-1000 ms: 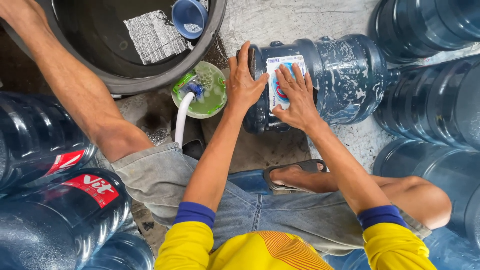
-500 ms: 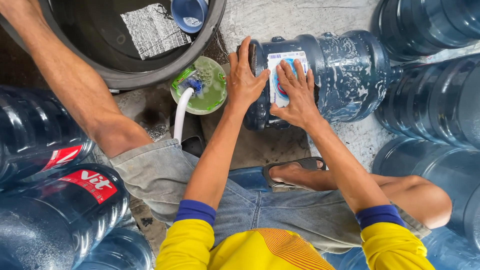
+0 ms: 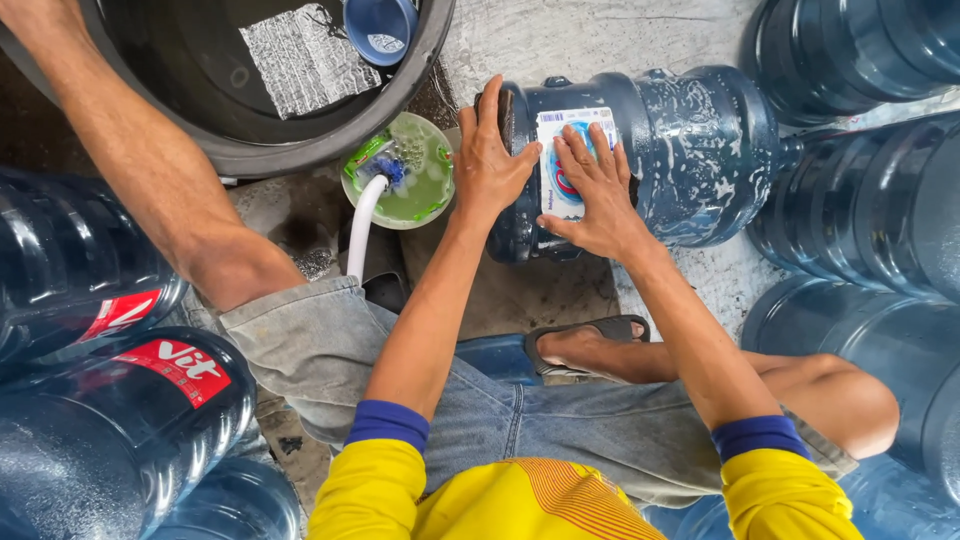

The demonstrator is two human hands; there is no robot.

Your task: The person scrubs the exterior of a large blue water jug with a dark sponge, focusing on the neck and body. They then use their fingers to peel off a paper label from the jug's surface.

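Down low, both hands press on a soapy blue jug (image 3: pixel 690 150) lying on its side.

Left hand (image 3: pixel 487 155) lies flat against the jug's base end, fingers straight and together; right hand (image 3: pixel 592 190) rests spread-fingered on its white label (image 3: pixel 565 150), gripping nothing. Just left of the jug sits a green bowl (image 3: pixel 425 195) with a white hose (image 3: pixel 362 225), below a dark tub (image 3: pixel 330 140).

bright, even daylight, soft shadows, glints on wet blue jugs (image 3: pixel 690 150), sharp focus, slight edge distortion
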